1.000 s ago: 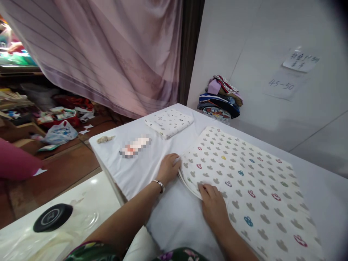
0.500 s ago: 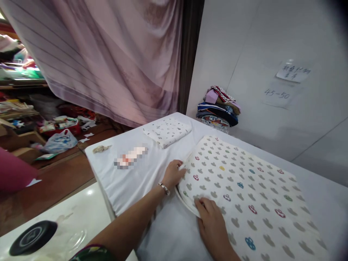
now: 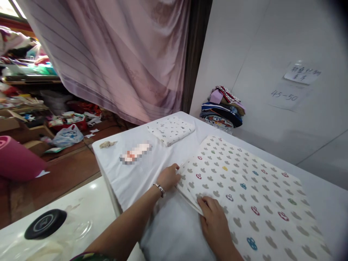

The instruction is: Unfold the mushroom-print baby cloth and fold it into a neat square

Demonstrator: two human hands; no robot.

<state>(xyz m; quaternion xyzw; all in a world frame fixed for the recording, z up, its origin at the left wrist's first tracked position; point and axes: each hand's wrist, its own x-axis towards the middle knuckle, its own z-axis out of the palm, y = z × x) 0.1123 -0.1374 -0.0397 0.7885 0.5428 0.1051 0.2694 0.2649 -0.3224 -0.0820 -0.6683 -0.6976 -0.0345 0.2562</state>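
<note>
A white cloth point(image 3: 236, 170) printed with grey rabbit-head shapes and a few coloured ones lies folded in layers on the white-covered table. At its left corner my left hand point(image 3: 169, 177), with a bracelet on the wrist, has its fingers closed on the edge; the fingertips are partly hidden. My right hand point(image 3: 214, 221) pinches the near edge, thumb and fingers together on the fabric. Between the two hands the layered edge curves slightly. Farther back on the table rests a second folded white cloth point(image 3: 174, 129) with small dark prints.
A blurred-out oblong item point(image 3: 136, 153) and a small beige scrap point(image 3: 107, 144) lie at the table's left. Folded clothes point(image 3: 221, 108) are stacked by the wall. Lower left, a white surface carries a black round object point(image 3: 45, 224). A pink curtain point(image 3: 130, 54) hangs behind.
The view has turned slightly left. My left hand has shifted a little left along with the cloth's corner, while my right hand keeps its grip at the near edge.
</note>
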